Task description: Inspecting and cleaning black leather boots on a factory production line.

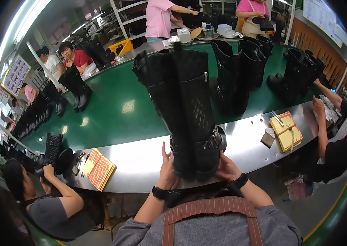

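Note:
A pair of tall black boots [181, 102] stands upright in front of me at the near edge of the metal table. The boots are side by side with their heels toward me; buckled straps cross the ankles, and a stitched pattern runs up one shaft. My left hand [167, 170] grips the lower left side of the pair, one finger pointing up. On the opposite side, my right hand [227, 167] is closed around the heel of the right boot. The boots hide some fingers of both hands.
Beyond the metal ledge [140, 164] lies a green belt [116, 106] bearing more black boots [241, 74]. Yellow card stacks lie left [99, 169] and right [286, 132], the right one with tweezers [277, 118]. Co-workers sit on both sides; others stand across the belt.

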A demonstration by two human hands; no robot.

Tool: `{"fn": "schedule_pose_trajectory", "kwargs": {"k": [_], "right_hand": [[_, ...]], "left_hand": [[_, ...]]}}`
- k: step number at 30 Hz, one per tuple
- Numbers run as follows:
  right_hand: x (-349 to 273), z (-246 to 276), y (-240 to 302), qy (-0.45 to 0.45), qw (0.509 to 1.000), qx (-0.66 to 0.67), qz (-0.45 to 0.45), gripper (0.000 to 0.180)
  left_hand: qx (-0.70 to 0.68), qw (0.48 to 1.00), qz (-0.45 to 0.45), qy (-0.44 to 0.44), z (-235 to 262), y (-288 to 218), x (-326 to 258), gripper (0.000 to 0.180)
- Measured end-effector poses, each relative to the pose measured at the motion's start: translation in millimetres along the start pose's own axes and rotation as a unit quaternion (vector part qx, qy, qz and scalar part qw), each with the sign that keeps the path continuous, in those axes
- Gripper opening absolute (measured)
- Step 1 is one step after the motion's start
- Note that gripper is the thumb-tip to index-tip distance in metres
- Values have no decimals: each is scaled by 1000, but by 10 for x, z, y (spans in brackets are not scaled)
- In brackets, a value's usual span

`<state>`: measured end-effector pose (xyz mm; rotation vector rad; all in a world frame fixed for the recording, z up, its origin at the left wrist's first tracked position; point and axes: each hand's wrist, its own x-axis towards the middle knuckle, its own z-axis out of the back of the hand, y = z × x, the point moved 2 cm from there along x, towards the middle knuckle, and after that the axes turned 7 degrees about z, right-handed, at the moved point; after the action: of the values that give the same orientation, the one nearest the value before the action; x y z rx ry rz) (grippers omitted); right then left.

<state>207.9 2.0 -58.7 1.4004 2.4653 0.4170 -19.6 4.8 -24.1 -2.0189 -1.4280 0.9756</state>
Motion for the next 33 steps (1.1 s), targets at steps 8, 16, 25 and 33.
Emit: {"fn": "schedule_pose_trajectory", "kwargs": {"k": [8, 16, 25, 33], "right_hand": [[104, 92, -144, 3, 998, -36, -49, 52], [66, -102, -134, 47, 995, -86, -36, 54], [-329, -279, 653, -28, 785, -618, -33, 33], [-723, 603, 3000, -346, 251, -845, 322, 19]], "left_hand": [[204, 942, -248, -95, -349, -600, -299, 60], [373, 819, -403, -165, -826, -852, -448, 95], [387, 781, -418, -258, -980, -1029, -124, 80], [439, 763, -372, -295, -1060, -1093, -55, 90]]}}
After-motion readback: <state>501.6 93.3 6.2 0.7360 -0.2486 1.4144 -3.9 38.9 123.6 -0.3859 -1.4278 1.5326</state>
